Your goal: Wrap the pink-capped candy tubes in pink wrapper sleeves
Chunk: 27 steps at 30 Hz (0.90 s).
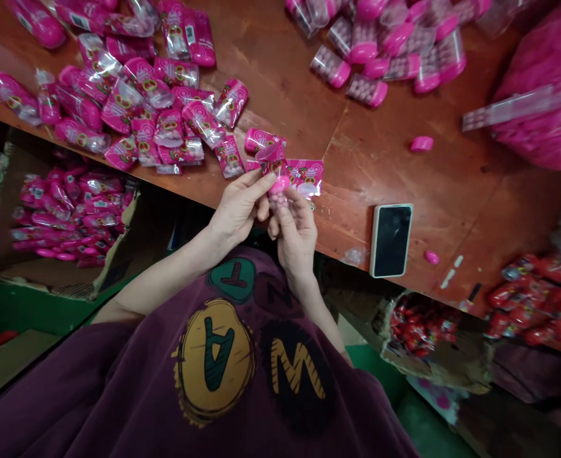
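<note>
Just over the table's front edge, both hands meet at a small clear candy jar (279,198) with a pink cap and pink balls inside. My right hand (297,235) grips its lower body between thumb and fingers. My left hand (243,205) pinches a pink printed plastic sleeve (271,152) at the cap end; how far the sleeve covers the jar is hard to see. Flat on the table behind the fingers is another printed sleeve (308,175). A wrapped jar (261,140) lies close behind my left hand.
Wrapped pink jars (142,114) pile up at left, above a cardboard box (113,257) of more. Unwrapped capped jars (395,44) lie at the back. A pink bag (542,95), a loose cap (422,144), a phone (391,240) and red packets (538,296) are at right.
</note>
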{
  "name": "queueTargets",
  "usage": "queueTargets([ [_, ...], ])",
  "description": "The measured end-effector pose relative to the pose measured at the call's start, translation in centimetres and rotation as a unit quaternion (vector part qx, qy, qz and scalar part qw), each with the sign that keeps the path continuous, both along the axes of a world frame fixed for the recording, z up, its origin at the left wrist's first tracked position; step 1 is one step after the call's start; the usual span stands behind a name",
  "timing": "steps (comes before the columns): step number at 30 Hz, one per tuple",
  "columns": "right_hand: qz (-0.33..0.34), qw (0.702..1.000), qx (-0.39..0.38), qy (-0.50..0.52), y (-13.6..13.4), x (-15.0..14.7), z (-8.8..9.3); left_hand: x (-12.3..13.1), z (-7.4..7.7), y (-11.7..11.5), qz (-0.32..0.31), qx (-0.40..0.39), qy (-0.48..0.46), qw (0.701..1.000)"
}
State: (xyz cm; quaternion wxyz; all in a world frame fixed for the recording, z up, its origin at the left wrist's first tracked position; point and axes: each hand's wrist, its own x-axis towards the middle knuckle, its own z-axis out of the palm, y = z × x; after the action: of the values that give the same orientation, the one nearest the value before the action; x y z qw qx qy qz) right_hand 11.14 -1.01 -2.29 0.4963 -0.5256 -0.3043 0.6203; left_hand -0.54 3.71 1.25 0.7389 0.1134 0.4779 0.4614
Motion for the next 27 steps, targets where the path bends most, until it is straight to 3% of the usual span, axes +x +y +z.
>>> queueTargets([
  [3, 0.016, 0.996, -0.031, 0.080, 0.5, 0.7, 0.5, -0.1, 0.1, 0.0, -0.009, -0.004, 0.000, 1.000],
  [6, 0.032, 0.994, -0.039, 0.099, 0.7, 0.8, 0.8, -0.1, 0.0, 0.1, -0.020, -0.010, -0.002, 1.000],
  [14, 0.000, 0.999, 0.006, -0.041, -0.2, 0.4, 0.5, -0.2, -0.8, 0.3, -0.002, -0.024, 0.038, 0.999],
  [19, -0.005, 0.998, 0.020, -0.058, -0.2, 0.6, 0.5, -0.2, -0.4, 0.4, 0.021, -0.030, 0.053, 0.998],
  [27, 0.027, 0.994, 0.072, -0.080, -0.4, 0.4, -0.6, 0.0, 0.0, 0.1, -0.041, -0.033, 0.007, 0.999],
])
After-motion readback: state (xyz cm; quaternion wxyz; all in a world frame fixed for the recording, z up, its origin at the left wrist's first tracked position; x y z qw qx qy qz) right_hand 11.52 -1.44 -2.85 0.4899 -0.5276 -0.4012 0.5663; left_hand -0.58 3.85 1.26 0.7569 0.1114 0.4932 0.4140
